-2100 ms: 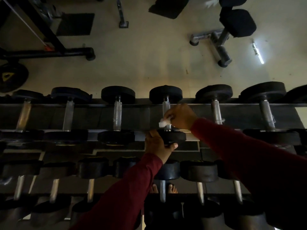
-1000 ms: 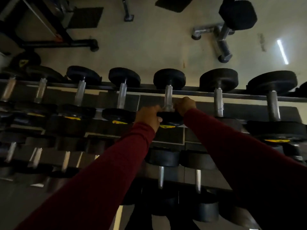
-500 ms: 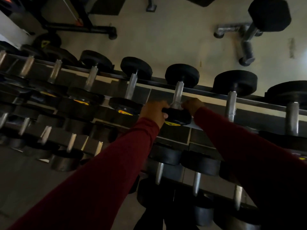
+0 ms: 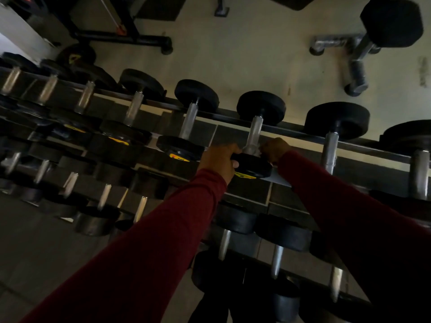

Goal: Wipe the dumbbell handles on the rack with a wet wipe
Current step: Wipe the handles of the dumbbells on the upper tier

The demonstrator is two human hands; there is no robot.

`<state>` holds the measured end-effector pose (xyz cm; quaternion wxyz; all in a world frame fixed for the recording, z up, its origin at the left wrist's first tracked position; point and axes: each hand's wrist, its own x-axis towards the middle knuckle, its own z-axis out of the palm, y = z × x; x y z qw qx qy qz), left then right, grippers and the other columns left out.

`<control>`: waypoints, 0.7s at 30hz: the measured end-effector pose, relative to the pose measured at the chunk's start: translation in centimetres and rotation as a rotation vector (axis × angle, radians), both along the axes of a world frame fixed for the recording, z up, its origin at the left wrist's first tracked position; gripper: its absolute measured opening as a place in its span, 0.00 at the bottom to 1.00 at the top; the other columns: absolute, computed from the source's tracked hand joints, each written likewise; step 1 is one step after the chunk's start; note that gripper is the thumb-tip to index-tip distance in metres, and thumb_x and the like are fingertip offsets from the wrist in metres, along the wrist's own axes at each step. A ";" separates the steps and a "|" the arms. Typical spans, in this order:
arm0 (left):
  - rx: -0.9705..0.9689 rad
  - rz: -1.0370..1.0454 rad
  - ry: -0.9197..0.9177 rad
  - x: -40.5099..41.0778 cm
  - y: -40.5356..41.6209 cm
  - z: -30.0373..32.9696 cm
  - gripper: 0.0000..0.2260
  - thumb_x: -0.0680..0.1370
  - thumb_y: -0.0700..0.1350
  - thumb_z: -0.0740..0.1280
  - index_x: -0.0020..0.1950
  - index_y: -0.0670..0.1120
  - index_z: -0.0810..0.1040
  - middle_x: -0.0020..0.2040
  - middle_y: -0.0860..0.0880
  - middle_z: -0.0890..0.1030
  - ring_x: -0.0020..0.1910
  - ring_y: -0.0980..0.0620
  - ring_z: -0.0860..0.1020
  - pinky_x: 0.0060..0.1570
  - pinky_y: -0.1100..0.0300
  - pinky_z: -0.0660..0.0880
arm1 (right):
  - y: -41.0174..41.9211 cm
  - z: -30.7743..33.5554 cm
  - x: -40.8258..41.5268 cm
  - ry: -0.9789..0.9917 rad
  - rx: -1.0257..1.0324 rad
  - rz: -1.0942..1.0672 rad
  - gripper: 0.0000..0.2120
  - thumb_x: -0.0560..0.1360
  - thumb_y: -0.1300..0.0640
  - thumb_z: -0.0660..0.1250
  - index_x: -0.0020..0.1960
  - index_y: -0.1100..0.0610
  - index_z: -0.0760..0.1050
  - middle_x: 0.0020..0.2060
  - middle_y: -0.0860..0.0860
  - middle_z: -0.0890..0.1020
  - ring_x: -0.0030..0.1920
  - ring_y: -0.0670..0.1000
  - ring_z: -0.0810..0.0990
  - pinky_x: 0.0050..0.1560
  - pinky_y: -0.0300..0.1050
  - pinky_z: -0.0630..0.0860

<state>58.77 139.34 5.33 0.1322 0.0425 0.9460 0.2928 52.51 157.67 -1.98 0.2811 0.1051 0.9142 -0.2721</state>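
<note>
Dim gym floor; tiered dumbbell rack (image 4: 300, 134). Item: dumbbell handle (image 4: 254, 136), long axis running away from me, between my hands. Left hand (image 4: 219, 159) grips the near weight head (image 4: 253, 165). Right hand (image 4: 274, 150), curled round the wet wipe (image 4: 259, 154), sits nearest, at the handle's base. Yellow labels, unreadable.

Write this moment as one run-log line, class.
stage: wiping handle | left hand: grips near weight head | right hand: holds wet wipe at handle base | dumbbell: on rack
</note>
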 end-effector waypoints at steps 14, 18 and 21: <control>0.070 0.227 -0.025 0.2 -1.0 -1.2 0.13 0.69 0.49 0.78 0.50 0.48 0.83 0.48 0.49 0.83 0.49 0.51 0.80 0.55 0.55 0.77 | -2.8 2.3 -0.4 0.233 0.040 -0.023 0.17 0.67 0.42 0.77 0.47 0.54 0.83 0.44 0.49 0.84 0.46 0.47 0.82 0.50 0.42 0.80; 0.026 0.240 -0.065 -0.2 -1.3 -1.2 0.14 0.66 0.54 0.79 0.47 0.49 0.83 0.46 0.48 0.83 0.48 0.49 0.80 0.54 0.54 0.77 | -4.9 1.9 -1.5 0.282 0.058 -0.039 0.20 0.65 0.45 0.80 0.48 0.58 0.80 0.44 0.53 0.83 0.45 0.51 0.82 0.46 0.47 0.82; 0.030 0.241 -0.094 -0.6 -1.5 -1.3 0.14 0.65 0.56 0.79 0.45 0.53 0.82 0.48 0.48 0.82 0.49 0.48 0.80 0.55 0.53 0.77 | -4.4 2.6 -1.6 0.228 0.081 -0.002 0.21 0.65 0.42 0.79 0.46 0.57 0.79 0.43 0.53 0.83 0.44 0.51 0.82 0.46 0.47 0.82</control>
